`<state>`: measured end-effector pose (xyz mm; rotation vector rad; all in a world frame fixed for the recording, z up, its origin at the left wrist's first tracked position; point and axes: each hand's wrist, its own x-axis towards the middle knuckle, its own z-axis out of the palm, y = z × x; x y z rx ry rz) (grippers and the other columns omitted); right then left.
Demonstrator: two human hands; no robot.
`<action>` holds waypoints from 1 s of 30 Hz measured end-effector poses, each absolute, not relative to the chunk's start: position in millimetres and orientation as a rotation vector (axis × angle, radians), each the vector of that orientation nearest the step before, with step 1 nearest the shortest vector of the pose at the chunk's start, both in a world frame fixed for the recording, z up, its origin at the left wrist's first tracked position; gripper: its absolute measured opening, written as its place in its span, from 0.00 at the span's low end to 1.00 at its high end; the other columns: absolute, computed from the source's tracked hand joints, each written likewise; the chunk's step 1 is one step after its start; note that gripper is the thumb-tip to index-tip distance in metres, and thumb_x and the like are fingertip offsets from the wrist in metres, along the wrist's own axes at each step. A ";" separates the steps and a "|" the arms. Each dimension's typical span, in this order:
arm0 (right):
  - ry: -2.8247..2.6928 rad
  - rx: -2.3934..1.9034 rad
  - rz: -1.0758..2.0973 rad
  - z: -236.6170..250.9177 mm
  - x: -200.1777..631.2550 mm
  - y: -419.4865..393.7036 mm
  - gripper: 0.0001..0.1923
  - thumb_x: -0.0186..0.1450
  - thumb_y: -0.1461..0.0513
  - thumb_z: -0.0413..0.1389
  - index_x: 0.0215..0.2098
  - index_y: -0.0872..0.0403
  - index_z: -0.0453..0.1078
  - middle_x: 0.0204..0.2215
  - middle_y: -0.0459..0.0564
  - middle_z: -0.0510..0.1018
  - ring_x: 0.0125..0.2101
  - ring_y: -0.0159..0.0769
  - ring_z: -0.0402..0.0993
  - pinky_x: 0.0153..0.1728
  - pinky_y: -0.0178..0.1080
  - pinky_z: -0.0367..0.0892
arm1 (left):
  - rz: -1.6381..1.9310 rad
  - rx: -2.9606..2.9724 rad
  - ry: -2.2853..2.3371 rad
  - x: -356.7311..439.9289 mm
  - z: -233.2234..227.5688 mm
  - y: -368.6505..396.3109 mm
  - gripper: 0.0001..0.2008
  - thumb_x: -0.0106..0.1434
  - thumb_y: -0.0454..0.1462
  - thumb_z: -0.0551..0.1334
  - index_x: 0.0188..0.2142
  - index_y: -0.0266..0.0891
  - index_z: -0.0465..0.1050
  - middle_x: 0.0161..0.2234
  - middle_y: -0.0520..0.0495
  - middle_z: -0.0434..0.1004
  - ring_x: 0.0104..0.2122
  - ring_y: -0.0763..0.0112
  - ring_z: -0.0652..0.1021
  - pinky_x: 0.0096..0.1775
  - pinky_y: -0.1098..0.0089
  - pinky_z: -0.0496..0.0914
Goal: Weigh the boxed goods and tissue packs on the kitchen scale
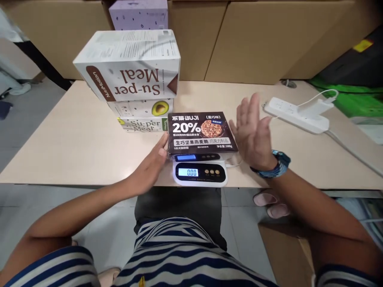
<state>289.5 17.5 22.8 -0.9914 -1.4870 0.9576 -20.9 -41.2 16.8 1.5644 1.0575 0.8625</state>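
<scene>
Item one: a dark snack box (pixel 202 132), flat, printed with "20%" and a picture of a round cluster, lying on top of a small white kitchen scale (pixel 200 173). I read 0.00 on the scale's lit blue display. The scale sits at the near edge of the pale surface (pixel 74 143), roughly in the middle.

Item two: my left hand (pixel 151 165), fingers straight and together, holding nothing. Its fingertips touch the left edge of the snack box, near the lower corner.

Item three: my right hand (pixel 253 133), raised off the surface, palm turned toward the box, fingers spread wide and empty. It is just beside the box's right edge; I cannot tell if it touches. A blue woven band is on that wrist.

Item four: a stack of three cereal boxes (pixel 131 67) behind and left of the snack box. The large top one reads "Su-per Meal" upside down; the middle one shows an avocado.

Item five: a white power strip (pixel 296 116) with a plugged-in charger and cable, well to the right.

Item six: large cardboard cartons (pixel 269 44) along the far edge, and a lilac box (pixel 139 14) behind the stack.
</scene>
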 end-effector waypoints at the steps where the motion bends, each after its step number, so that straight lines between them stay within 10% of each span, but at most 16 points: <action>1: -1.494 -0.977 0.891 30.9 293.6 22.7 0.45 0.63 0.22 0.41 0.76 0.15 0.47 0.82 0.19 0.40 0.83 0.43 0.26 0.82 0.62 0.39 | 0.846 1.564 1.034 -21.0 17.2 -36.1 0.39 0.75 0.65 0.49 0.79 0.57 0.54 0.81 0.53 0.50 0.81 0.46 0.49 0.80 0.39 0.47; 12: -1.486 -1.107 0.855 -13.1 310.5 79.1 0.52 0.62 0.22 0.31 0.80 0.21 0.29 0.84 0.29 0.36 0.83 0.49 0.33 0.76 0.64 0.56 | 0.916 1.461 0.813 6.6 -8.3 -18.6 0.41 0.76 0.66 0.43 0.81 0.63 0.34 0.82 0.57 0.48 0.82 0.55 0.40 0.81 0.40 0.46; 19: -1.478 -1.150 0.905 -13.8 321.0 74.1 0.53 0.62 0.25 0.20 0.81 0.27 0.28 0.83 0.35 0.47 0.83 0.46 0.39 0.78 0.61 0.55 | 1.047 1.502 0.840 -15.3 -25.4 -3.4 0.38 0.75 0.67 0.38 0.79 0.66 0.47 0.83 0.62 0.43 0.82 0.51 0.42 0.81 0.39 0.42; 30: -1.215 -1.056 1.013 -0.7 294.2 54.8 0.59 0.64 0.24 0.36 0.81 0.45 0.36 0.81 0.52 0.52 0.82 0.48 0.43 0.78 0.61 0.52 | 1.164 1.787 0.842 -10.9 -10.6 -16.2 0.38 0.75 0.67 0.36 0.78 0.66 0.51 0.82 0.66 0.44 0.82 0.48 0.44 0.82 0.44 0.45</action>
